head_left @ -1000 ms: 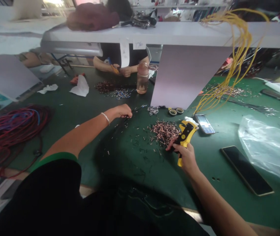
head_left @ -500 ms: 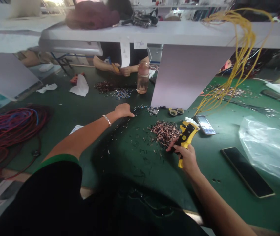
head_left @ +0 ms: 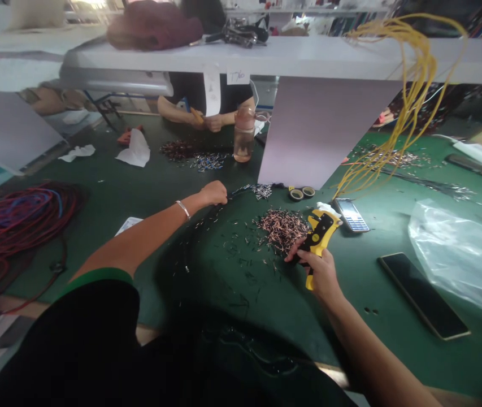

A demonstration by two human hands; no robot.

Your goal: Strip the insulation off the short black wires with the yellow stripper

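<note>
Well, a yellow-and-black wire stripper [head_left: 320,237], nearly upright and leaning slightly forward, clamped inside the curled fingers [head_left: 315,261] of the right hand [head_left: 323,274], its lower handle poking out below them: by the look of it, a grip suited to squeezing. Just beyond those fingertips, a heap of copper wire offcuts [head_left: 282,230], probably kept within easy reach of the tool. Left of the right fingers, across scattered dark snippets, the left hand [head_left: 214,193], fingers drawn together and seemingly pinching a thin dark wire [head_left: 241,189] that runs toward a small heap of wire bits [head_left: 263,191]. Past the right fingertips, two tape rolls [head_left: 302,193] and a keypad phone [head_left: 351,215], apparently set aside from the scraps; farther right, a smartphone [head_left: 422,295] and a clear plastic bag [head_left: 456,260], all on a green work mat [head_left: 351,350].
</note>
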